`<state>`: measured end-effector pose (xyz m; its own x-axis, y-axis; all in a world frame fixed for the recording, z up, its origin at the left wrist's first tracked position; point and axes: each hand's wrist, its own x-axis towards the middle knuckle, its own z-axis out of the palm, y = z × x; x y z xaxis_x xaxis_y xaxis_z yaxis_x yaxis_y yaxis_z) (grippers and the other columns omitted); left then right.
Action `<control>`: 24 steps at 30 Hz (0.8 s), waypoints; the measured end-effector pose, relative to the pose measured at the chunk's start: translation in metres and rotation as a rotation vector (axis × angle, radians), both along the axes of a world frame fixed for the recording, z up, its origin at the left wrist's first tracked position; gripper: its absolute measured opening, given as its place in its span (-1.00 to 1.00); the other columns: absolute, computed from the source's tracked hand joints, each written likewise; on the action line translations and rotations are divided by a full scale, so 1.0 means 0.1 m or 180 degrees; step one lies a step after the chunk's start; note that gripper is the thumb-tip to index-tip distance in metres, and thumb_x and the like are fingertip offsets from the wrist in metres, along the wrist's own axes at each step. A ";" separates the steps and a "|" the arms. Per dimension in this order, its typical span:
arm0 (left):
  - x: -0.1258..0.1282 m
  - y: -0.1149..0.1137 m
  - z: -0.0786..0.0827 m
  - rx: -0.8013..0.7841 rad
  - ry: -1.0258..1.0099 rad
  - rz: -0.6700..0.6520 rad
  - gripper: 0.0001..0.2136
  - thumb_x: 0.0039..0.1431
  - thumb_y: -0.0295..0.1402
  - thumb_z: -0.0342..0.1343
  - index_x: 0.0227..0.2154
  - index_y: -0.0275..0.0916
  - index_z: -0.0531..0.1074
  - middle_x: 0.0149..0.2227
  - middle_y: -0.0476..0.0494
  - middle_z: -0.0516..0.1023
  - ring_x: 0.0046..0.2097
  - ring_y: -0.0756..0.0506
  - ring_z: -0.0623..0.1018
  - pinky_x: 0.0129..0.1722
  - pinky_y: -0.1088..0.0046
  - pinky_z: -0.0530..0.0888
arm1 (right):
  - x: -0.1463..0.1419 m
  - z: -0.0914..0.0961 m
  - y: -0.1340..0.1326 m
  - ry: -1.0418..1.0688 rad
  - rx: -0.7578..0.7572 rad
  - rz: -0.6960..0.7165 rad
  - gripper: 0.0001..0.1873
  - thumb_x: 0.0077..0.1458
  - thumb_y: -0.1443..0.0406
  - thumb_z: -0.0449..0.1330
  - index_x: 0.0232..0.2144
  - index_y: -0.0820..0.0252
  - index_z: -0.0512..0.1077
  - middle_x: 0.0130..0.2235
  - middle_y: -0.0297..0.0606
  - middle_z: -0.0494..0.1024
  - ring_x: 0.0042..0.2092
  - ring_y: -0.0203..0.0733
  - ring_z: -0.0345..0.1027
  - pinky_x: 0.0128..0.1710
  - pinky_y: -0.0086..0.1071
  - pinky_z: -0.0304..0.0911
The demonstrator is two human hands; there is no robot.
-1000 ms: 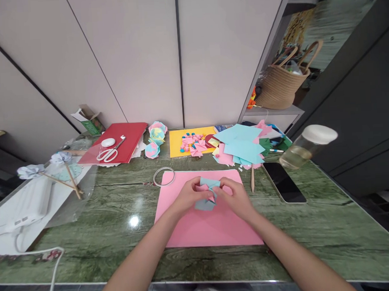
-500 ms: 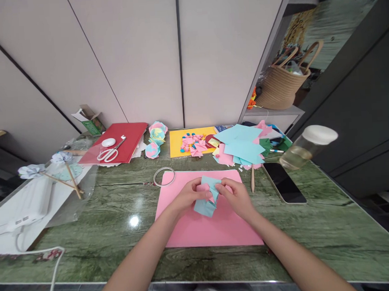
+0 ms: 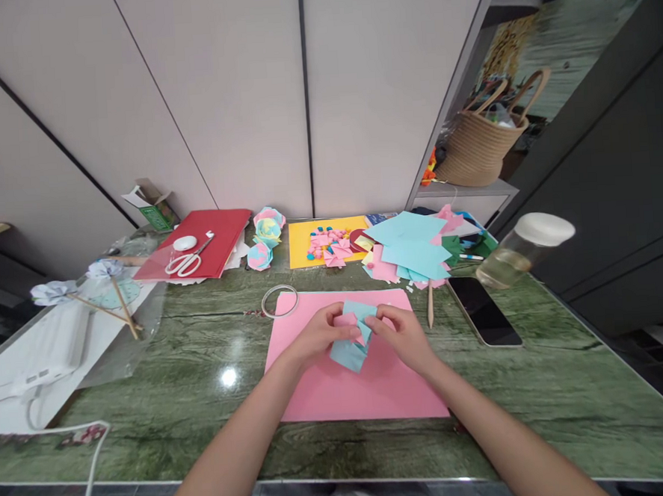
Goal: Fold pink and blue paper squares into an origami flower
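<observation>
so the blue-and-pink folded paper (image 3: 355,335) sits right between both hands, held just above the pink sheet (image 3: 356,387) on the green desk (image 3: 193,376). left hand (image 3: 317,333) pinches its left side, right hand (image 3: 403,335) pinches the upper right edge, fingers (image 3: 376,321) of both closed on it. its blue tail points down toward the person, both hands about equally near
</observation>
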<state>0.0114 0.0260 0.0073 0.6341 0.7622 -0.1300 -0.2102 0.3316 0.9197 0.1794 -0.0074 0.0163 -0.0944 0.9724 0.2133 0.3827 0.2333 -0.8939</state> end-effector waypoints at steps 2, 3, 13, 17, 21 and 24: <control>-0.01 0.00 0.00 -0.0059 -0.0041 0.0027 -0.63 -0.24 -0.40 0.25 -0.28 -0.33 0.35 -0.43 -0.09 0.42 -0.45 0.00 0.41 -0.47 0.49 0.34 | 0.00 0.00 0.00 0.0046 -0.0020 0.0020 -0.71 -0.01 0.23 0.07 -0.68 0.20 0.20 -0.62 -0.43 0.22 -0.50 -0.35 0.10 -0.47 -0.48 0.02; -0.01 0.00 0.00 -0.0072 -0.0051 0.0038 -0.63 -0.24 -0.40 0.26 -0.28 -0.33 0.35 -0.42 -0.08 0.42 -0.45 0.00 0.41 -0.47 0.49 0.34 | 0.00 0.00 0.00 0.0088 -0.0035 0.0056 -0.72 0.00 0.24 0.06 -0.68 0.21 0.20 -0.62 -0.42 0.22 -0.50 -0.34 0.10 -0.46 -0.48 0.02; -0.01 0.01 0.01 0.0028 0.0058 0.0017 -0.62 -0.24 -0.39 0.25 -0.26 -0.33 0.37 -0.44 -0.10 0.43 -0.45 -0.02 0.43 -0.45 0.46 0.35 | 0.00 -0.05 0.00 -0.0003 -0.0070 0.0045 -0.70 0.02 0.19 0.05 -0.66 0.20 0.20 -0.60 -0.42 0.24 -0.48 -0.33 0.11 -0.45 -0.47 0.03; 0.00 0.01 0.01 0.0029 -0.0011 0.0017 -0.59 -0.26 -0.39 0.27 -0.25 -0.33 0.36 -0.39 -0.13 0.45 -0.44 -0.03 0.43 -0.43 0.45 0.36 | -0.03 -0.05 -0.01 -0.0046 -0.0144 0.0096 -0.68 0.05 0.18 0.01 -0.66 0.20 0.17 -0.61 -0.43 0.21 -0.51 -0.35 0.09 -0.48 -0.48 0.02; 0.00 0.01 -0.02 0.0080 0.0000 0.0076 -0.61 -0.25 -0.39 0.26 -0.26 -0.33 0.37 -0.34 -0.16 0.45 -0.43 -0.03 0.43 -0.42 0.45 0.35 | -0.05 -0.06 -0.03 -0.0100 -0.0068 0.0010 -0.68 0.07 0.19 -0.01 -0.65 0.19 0.12 -0.61 -0.45 0.14 -0.52 -0.36 0.02 -0.50 -0.48 -0.02; 0.00 0.01 -0.03 0.0182 0.0074 0.0140 -0.66 -0.22 -0.39 0.24 -0.30 -0.34 0.37 -0.36 -0.14 0.43 -0.43 -0.03 0.43 -0.42 0.44 0.36 | -0.04 -0.08 -0.03 -0.0012 -0.0066 -0.0053 -0.69 0.07 0.19 -0.01 -0.64 0.20 0.14 -0.59 -0.44 0.15 -0.50 -0.36 0.04 -0.48 -0.48 -0.01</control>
<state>0.0118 0.0266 0.0045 0.5972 0.7959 -0.0997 -0.2016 0.2693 0.9417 0.1751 -0.0100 0.0085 -0.0789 0.9781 0.1928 0.3896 0.2083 -0.8971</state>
